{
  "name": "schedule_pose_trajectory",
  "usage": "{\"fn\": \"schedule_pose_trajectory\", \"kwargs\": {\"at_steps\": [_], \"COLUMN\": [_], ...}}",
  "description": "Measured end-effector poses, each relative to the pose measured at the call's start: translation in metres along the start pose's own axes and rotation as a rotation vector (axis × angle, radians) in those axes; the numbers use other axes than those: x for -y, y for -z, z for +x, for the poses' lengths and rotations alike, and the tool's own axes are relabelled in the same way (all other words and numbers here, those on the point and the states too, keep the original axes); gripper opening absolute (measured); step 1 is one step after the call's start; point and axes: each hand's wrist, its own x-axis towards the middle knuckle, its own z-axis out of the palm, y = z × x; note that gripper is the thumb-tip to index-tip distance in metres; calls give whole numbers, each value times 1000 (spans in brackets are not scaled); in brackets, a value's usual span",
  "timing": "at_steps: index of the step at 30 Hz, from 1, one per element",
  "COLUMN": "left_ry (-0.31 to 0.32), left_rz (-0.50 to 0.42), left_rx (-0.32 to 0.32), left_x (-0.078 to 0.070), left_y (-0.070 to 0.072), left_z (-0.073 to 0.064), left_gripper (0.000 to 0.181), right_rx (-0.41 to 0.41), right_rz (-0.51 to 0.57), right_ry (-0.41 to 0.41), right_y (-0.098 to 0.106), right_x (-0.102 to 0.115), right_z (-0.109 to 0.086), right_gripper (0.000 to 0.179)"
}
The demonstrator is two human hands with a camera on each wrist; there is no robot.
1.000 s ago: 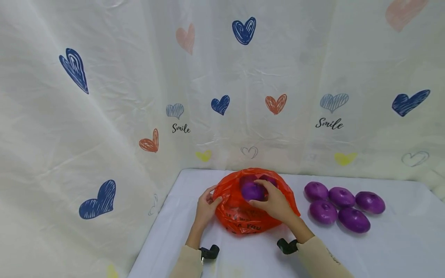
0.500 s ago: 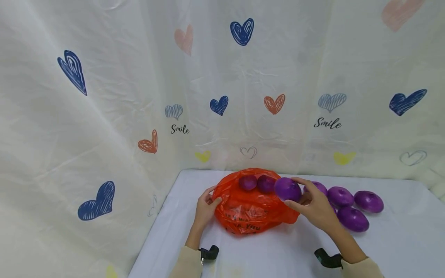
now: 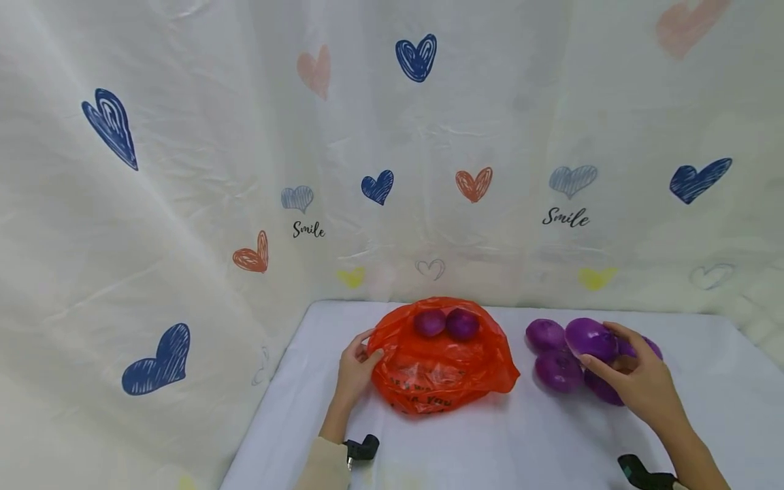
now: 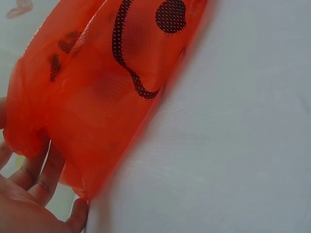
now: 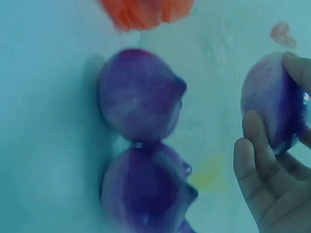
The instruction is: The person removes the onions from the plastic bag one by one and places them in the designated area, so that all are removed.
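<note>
In our right hand, thumb and fingers curl round one red onion, held over the loose onions, some partly hidden by that hand. Our left hand pinches the edge of the red plastic bag, and two onions show in its mouth. We judge a snug, light grip best for so smooth a thing: any lowering should be gentle, lest neighbours roll across the white tablecloth, with the thin bag held steady.
</note>
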Motion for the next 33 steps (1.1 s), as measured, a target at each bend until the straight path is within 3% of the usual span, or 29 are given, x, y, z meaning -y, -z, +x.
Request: {"fn": "schedule_pose_trajectory", "kwargs": {"at_steps": [12,24,33], "left_ry": [-13,-7,-16], "left_rz": [-10,-5,-10], "left_rx": [9,7,6], "left_x": [1,-1,-1], "left_y": [1,1,2], "left_z": [-2,-1,0], "left_gripper": [44,44,44], "right_rx": [-44,-11,-44], "right_rz": [15,27,0], "right_ry": [-165,-273,-319], "right_y": [21,28,32], "right_x": [-38,-67,-77], "right_z": [-6,-11,-8], "right_gripper": [92,98,103]}}
